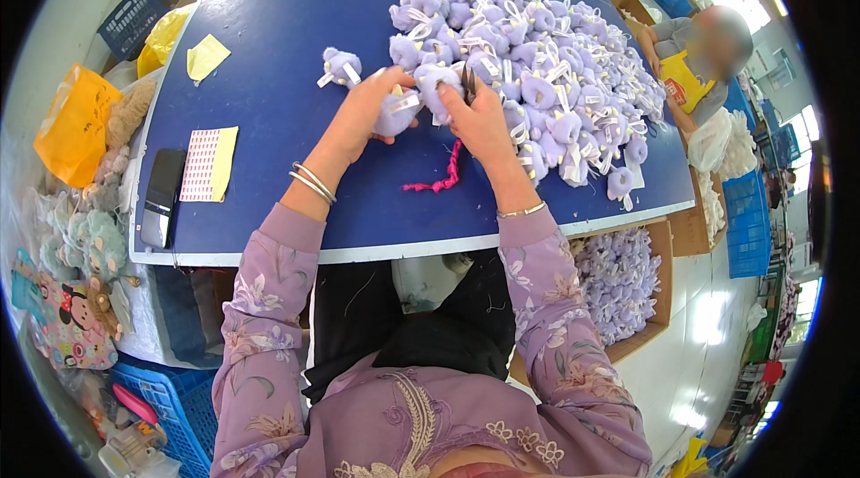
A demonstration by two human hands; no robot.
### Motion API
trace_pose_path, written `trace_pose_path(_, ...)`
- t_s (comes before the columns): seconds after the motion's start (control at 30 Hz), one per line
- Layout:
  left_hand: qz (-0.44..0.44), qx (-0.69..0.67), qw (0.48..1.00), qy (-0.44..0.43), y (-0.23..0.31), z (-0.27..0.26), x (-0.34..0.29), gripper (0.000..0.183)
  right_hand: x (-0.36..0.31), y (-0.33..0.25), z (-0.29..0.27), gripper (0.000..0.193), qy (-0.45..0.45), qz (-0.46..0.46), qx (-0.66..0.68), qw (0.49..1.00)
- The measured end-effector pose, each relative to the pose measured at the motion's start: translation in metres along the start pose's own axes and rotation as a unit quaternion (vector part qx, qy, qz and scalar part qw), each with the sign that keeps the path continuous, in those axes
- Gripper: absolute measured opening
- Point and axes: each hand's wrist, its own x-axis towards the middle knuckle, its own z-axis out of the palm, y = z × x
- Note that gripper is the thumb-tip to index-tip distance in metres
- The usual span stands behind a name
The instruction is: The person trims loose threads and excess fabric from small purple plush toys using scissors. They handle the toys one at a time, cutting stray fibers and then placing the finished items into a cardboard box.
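Observation:
My left hand (365, 111) is closed around a small lilac plush piece (394, 116) with a white label. Close beside it, my right hand (481, 120) grips dark thread snips (468, 82), their blades pointing away from me. The right thumb lies against a second lilac plush piece (435, 84), between the two hands. A twisted bright pink cord (439, 184) trails on the blue table below the right hand; whether it is tied to the snips I cannot tell. Left of the hands lies a single plush piece (340, 66) with white tags.
A large heap of lilac plush pieces (555, 75) covers the table's right side. A phone (164, 196), a sticker sheet (201, 164) and a yellow paper (208, 57) lie left. A cardboard box (661, 285) of plush pieces stands below; another person (708, 57) sits right.

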Motion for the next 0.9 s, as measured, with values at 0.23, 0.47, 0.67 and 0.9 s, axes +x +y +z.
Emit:
trace_pose_path(0.23, 0.011, 0.07, 0.998, -0.005, -0.004, 0.008, 0.0, 0.041, -0.001, 0.001, 0.002, 0.039, -0.04, -0.02, 0.001, 0.999)
trace_pose_path(0.47, 0.002, 0.089, 0.996, 0.03, -0.008, 0.007, 0.003, 0.033, -0.004, -0.005, 0.001, 0.036, -0.089, -0.017, -0.087, 0.992)
trace_pose_path(0.67, 0.056, 0.096, 0.992, 0.054, -0.005, 0.011, 0.001, 0.029, -0.007, -0.007, 0.002, 0.037, -0.089, -0.05, -0.041, 0.994)
trace_pose_path(0.9, 0.075, 0.091, 0.989, 0.094, -0.01, 0.003, 0.004, 0.023, -0.008, -0.004, 0.002, 0.037, -0.089, -0.103, -0.096, 0.986)
